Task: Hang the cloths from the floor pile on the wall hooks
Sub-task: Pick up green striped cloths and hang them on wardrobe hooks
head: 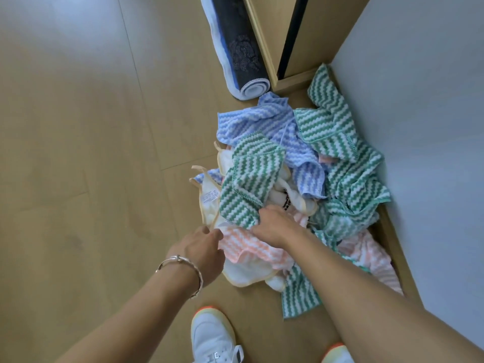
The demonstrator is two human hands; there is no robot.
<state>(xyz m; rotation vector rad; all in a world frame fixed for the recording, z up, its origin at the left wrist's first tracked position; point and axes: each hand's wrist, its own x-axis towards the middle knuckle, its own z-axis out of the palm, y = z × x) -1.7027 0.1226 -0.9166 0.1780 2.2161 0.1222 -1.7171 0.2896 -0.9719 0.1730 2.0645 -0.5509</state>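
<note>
**Sorting the floor pile, with no cloth lifted yet**

The pile of cloths (301,166) lies on the wooden floor (78,153). It starts just beside the open end of the rolled mat (235,48) and spreads away from the mat along the foot of the grey wall (432,127). The heap is loose and overlapping, as if dropped there, so a single piece has to be worked free before it can be lifted. No wall hook is in view, and hanging appears not to have begun.

Both hands work the side of the pile farthest from the mat. The right hand (275,226) has its fingers curled down into the fabric and holds a bunch where the green striped cloth (248,184) overlaps the peach striped cloth (251,247). It is unclear which of the two it holds. The left hand (201,247), with a metal bracelet (183,260) on the wrist, has its fingertips at the peach cloth's edge. Whether they pinch it or only touch it cannot be told. This pairing probably serves to part one layer from the next.

Most of the cloths are soft, thick-napped squares with wavy zigzag bands and stitched edges. A blue striped cloth (275,127) lies nearest the mat. A smooth white cloth (243,273) with pale yellow binding lies farthest from it, below the hands. All of them fold and crumple freely and will sag when lifted. The mat, by contrast, is a firm, tight cylinder, dark outside and pale at the core.
</note>
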